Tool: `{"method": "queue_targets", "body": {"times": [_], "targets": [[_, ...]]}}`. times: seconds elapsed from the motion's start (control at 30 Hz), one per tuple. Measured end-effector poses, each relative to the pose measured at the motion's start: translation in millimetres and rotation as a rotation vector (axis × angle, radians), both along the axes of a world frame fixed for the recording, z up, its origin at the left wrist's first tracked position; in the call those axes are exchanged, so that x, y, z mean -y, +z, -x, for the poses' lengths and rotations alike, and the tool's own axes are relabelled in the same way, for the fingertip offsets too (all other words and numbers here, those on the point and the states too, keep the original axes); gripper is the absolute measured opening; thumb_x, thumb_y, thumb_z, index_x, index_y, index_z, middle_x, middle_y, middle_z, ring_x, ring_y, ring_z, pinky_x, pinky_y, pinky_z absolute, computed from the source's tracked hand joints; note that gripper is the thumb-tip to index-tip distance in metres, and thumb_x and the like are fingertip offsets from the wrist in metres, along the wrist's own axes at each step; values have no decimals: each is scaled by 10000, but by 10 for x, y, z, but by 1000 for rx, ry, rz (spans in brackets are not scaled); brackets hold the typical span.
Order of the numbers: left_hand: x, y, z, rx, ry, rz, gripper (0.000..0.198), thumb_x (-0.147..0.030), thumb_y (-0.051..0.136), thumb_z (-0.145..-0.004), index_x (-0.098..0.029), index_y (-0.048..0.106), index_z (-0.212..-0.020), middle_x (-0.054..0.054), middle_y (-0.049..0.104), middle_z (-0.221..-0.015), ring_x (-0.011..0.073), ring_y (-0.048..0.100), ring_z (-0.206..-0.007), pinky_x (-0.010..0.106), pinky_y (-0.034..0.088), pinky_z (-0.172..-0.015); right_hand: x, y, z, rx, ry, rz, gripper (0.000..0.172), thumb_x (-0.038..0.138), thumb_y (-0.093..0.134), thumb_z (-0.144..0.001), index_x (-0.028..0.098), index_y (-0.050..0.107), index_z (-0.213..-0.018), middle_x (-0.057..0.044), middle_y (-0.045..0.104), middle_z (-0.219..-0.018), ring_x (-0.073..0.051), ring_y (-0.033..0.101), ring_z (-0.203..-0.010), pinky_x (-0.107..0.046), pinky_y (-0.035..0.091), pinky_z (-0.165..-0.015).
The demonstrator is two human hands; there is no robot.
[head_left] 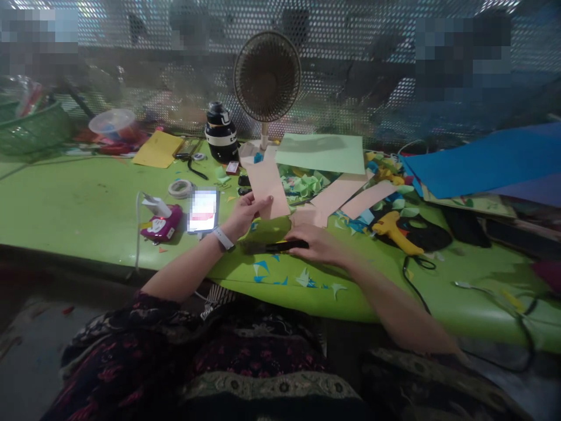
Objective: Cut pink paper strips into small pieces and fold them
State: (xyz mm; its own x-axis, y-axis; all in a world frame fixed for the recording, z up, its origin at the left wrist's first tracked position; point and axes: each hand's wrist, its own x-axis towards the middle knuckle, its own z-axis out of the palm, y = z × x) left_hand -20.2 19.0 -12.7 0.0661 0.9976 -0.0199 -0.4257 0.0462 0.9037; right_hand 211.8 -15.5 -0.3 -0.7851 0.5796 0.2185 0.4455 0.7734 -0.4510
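Pinched between the thumb and fingers of my left hand (245, 215) is a pale pink strip of paper (268, 186), tilted up over the table. My right hand (318, 242) is curled around a black-handled tool (287, 246) that points left; its far end is blurred, so I cannot make out its exact kind. The fingertips of that hand touch a smaller pale pink paper piece (307, 215). Two more pink strips (337, 196) lie just beyond, partly over green paper scraps (307, 184). Blue and green offcuts (262, 269) are scattered near the table edge.
On the green table (87, 216) are a lit phone (203, 210), purple power adapter (163, 225), tape roll (180, 188), bottle (222, 134), and fan (267, 76). A yellow glue gun (397, 232) with a trailing cord and blue sheets (482, 164) are at right.
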Motion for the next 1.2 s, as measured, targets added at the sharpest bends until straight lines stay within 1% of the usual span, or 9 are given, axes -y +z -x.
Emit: {"method": "queue_targets", "body": {"times": [0.17, 0.23, 0.3, 0.4, 0.6, 0.77, 0.93, 1.07, 1.2], "targets": [[106, 19, -88, -31, -74, 10, 453, -369, 916, -601, -155, 722, -950, 64, 767, -933, 176, 696, -805, 313, 552, -742, 22, 72, 31, -299, -353, 44, 368, 544, 571, -932, 210, 654, -802, -41, 705, -751, -174, 627, -656, -302, 487, -623], [150, 16, -131, -35, -124, 2, 432, -364, 914, -609, -153, 732, -939, 67, 765, -922, 164, 688, -788, 301, 547, -727, 18, 77, 47, -329, -412, 82, 431, 588, 532, -941, 213, 631, -753, -22, 674, -671, -156, 582, -582, -288, 446, -571], [177, 15, -157, -36, -155, 1, 410, -383, 917, -597, -149, 738, -881, 59, 756, -866, 144, 666, -724, 277, 535, -670, 9, 67, 58, -299, -396, 108, 465, 623, 518, -935, 211, 626, -748, -17, 665, -658, -153, 567, -573, -283, 419, -559], [179, 32, -149, -10, -111, 34, 412, -483, 895, -600, -158, 724, -787, 22, 715, -758, 115, 614, -616, 248, 502, -569, -8, 51, 52, -243, -335, 138, 481, 620, 485, -951, 206, 631, -757, -27, 677, -683, -158, 582, -605, -283, 417, -590], [112, 41, -76, -8, -7, 62, 391, -499, 871, -641, -183, 707, -803, -6, 681, -752, 120, 622, -646, 245, 520, -586, -49, 50, 5, -263, -337, 162, 426, 553, 480, -968, 209, 655, -787, -32, 720, -744, -167, 622, -648, -290, 438, -624], [77, 15, -74, 32, 33, 54, 412, -512, 858, -657, -196, 701, -872, -15, 677, -769, 122, 646, -678, 232, 524, -583, -68, 43, 4, -293, -369, 212, 383, 529, 516, -942, 212, 635, -762, -19, 705, -691, -159, 616, -598, -294, 461, -599], [107, 46, -147, 31, 6, 176, 420, -464, 881, -641, -175, 687, -876, -8, 689, -786, 113, 638, -648, 223, 535, -560, -74, -19, 64, -447, -400, 506, 367, 577, 647, -845, 226, 544, -850, -23, 718, -758, -169, 669, -619, -313, 540, -607], [150, 48, -216, 50, 0, 255, 344, -386, 863, -698, -150, 692, -880, -2, 688, -757, 100, 619, -615, 214, 526, -545, -70, -84, 119, -557, -470, 503, 471, 563, 779, -720, 236, 487, -893, -9, 687, -783, -165, 650, -642, -314, 540, -610], [157, 12, -230, 50, -37, 246, 315, -372, 862, -702, -137, 693, -825, -1, 673, -708, 83, 582, -563, 192, 478, -494, -30, -81, 155, -569, -456, 515, 486, 498, 799, -714, 236, 486, -978, -14, 686, -823, -170, 649, -678, -320, 535, -625]]}}
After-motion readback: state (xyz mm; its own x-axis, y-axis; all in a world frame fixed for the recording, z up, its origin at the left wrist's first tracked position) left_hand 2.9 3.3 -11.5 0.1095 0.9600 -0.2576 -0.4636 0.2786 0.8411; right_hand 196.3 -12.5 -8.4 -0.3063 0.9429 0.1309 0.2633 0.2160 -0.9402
